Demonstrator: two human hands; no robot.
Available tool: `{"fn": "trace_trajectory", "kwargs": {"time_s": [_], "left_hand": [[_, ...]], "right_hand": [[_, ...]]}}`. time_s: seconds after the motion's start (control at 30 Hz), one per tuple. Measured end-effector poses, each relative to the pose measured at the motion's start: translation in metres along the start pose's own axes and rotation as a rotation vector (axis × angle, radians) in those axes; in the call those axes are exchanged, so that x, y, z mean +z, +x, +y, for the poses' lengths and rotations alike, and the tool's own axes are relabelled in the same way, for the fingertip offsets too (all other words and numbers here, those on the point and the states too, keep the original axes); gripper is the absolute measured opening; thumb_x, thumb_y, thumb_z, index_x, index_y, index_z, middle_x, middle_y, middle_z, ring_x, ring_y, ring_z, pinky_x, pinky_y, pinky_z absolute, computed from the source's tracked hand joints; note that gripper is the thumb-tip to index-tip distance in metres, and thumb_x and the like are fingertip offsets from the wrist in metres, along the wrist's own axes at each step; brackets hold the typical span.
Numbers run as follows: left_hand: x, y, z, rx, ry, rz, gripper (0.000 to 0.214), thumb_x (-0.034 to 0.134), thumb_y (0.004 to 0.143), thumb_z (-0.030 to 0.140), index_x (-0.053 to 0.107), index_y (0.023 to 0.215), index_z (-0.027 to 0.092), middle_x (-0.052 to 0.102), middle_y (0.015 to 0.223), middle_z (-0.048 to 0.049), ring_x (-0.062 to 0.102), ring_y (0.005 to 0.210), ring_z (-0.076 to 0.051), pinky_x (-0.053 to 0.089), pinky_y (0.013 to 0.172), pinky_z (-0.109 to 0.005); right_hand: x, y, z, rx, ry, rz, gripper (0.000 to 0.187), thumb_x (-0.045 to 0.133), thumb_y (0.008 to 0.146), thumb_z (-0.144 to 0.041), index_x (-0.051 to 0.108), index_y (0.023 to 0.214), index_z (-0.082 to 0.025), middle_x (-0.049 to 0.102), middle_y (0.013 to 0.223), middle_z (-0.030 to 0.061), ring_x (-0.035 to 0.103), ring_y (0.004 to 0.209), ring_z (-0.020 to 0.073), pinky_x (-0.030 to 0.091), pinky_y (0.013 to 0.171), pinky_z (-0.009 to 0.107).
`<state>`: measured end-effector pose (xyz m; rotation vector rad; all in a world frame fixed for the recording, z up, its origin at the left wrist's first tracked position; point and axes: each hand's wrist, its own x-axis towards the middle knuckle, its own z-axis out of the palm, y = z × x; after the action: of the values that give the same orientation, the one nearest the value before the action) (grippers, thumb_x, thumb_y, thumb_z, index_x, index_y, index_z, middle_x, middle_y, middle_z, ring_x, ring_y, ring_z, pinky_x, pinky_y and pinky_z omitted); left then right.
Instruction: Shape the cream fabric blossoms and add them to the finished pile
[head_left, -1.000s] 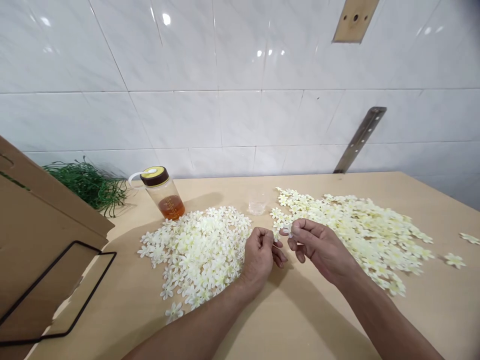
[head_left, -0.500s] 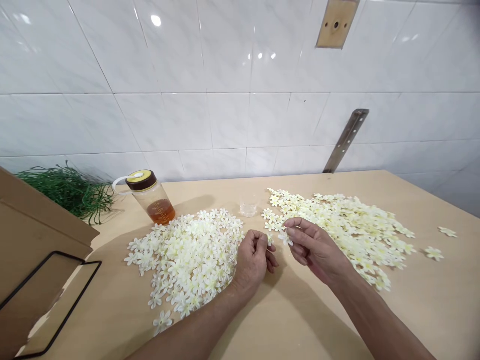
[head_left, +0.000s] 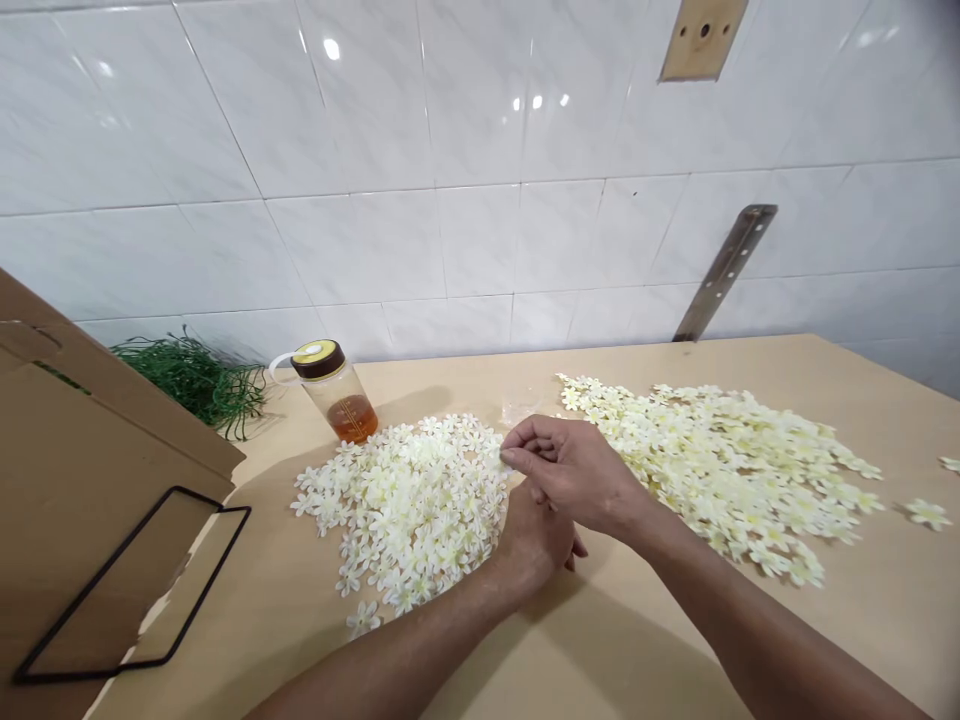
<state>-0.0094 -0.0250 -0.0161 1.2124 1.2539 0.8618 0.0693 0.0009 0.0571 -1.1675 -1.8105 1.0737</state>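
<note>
My right hand (head_left: 574, 468) crosses over my left, its thumb and forefinger pinched at the right edge of a heap of white artificial flowers (head_left: 420, 500). A pale flower shows at those fingertips, hard to tell from the heap behind. Below it, my left hand (head_left: 536, 535) rests close to the table with its fingers curled; its thumb and fingertips are mostly hidden by my right hand, so what it holds is not visible. A wider spread of pale yellow artificial flowers (head_left: 735, 460) lies to the right. Between the two groups, behind my hands, sits a small clear plastic piece (head_left: 519, 405).
A bottle of amber liquid (head_left: 341, 395) stands behind the white heap. Green plastic stems (head_left: 195, 380) lie at the back left, behind a cardboard box (head_left: 90, 450) with a black wire frame (head_left: 187, 580). A metal bracket (head_left: 724, 275) leans against the tiled wall (head_left: 472, 240).
My right hand has moved left, carrying a flower across my left hand to the white heap. The view has shifted a little to the left.
</note>
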Motion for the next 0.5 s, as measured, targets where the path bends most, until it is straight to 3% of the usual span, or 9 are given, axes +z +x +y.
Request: {"fn": "trace_trajectory", "kwargs": {"time_s": [0.1, 0.17, 0.3, 0.4, 0.5], "left_hand": [[-0.007, -0.008, -0.004, -0.032, 0.011, -0.051, 0.034, 0.051, 0.083, 0.038, 0.052, 0.056, 0.019, 0.049, 0.037, -0.0015, 0.04, 0.024, -0.012, 0.03, 0.027, -0.022], [-0.011, -0.013, -0.01, -0.023, -0.076, -0.078, 0.03, 0.05, 0.085, 0.043, 0.053, 0.067, 0.019, 0.056, 0.046, -0.0019, 0.043, 0.026, -0.011, 0.03, 0.026, -0.021], [-0.016, -0.015, -0.019, 0.029, -0.289, 0.005, 0.028, 0.052, 0.085, 0.046, 0.046, 0.079, 0.02, 0.064, 0.074, -0.0021, 0.048, 0.031, -0.008, 0.029, 0.024, -0.018], [-0.019, -0.013, -0.02, 0.103, -0.345, 0.07, 0.029, 0.051, 0.087, 0.048, 0.046, 0.081, 0.019, 0.06, 0.074, 0.0, 0.05, 0.035, -0.007, 0.031, 0.026, -0.016], [-0.022, -0.01, -0.019, 0.087, -0.377, 0.115, 0.03, 0.053, 0.086, 0.048, 0.045, 0.082, 0.019, 0.058, 0.071, 0.0014, 0.051, 0.035, -0.008, 0.031, 0.026, -0.016]], "right_hand": [[0.004, 0.007, 0.001, -0.072, -0.116, -0.075, 0.017, 0.061, 0.081, -0.036, 0.073, 0.084, -0.025, 0.071, 0.07, 0.0006, 0.064, 0.055, 0.0154, 0.049, 0.054, 0.026], [-0.002, 0.008, 0.009, -0.078, -0.189, 0.007, 0.017, 0.061, 0.081, -0.035, 0.075, 0.081, -0.026, 0.074, 0.081, 0.0009, 0.066, 0.067, 0.018, 0.048, 0.059, 0.027], [-0.02, -0.007, 0.035, 0.075, -0.227, 0.231, 0.023, 0.059, 0.082, -0.041, 0.072, 0.077, -0.023, 0.07, 0.071, 0.0008, 0.055, 0.052, 0.0143, 0.042, 0.052, 0.027], [-0.023, -0.027, 0.054, 0.101, -0.144, 0.214, 0.025, 0.058, 0.084, -0.043, 0.068, 0.083, -0.021, 0.066, 0.068, 0.0013, 0.056, 0.057, 0.0152, 0.043, 0.052, 0.026], [-0.011, -0.043, 0.068, 0.048, -0.108, 0.235, 0.023, 0.056, 0.087, -0.041, 0.065, 0.083, -0.02, 0.064, 0.069, 0.0024, 0.056, 0.058, 0.0151, 0.044, 0.053, 0.026]]}}
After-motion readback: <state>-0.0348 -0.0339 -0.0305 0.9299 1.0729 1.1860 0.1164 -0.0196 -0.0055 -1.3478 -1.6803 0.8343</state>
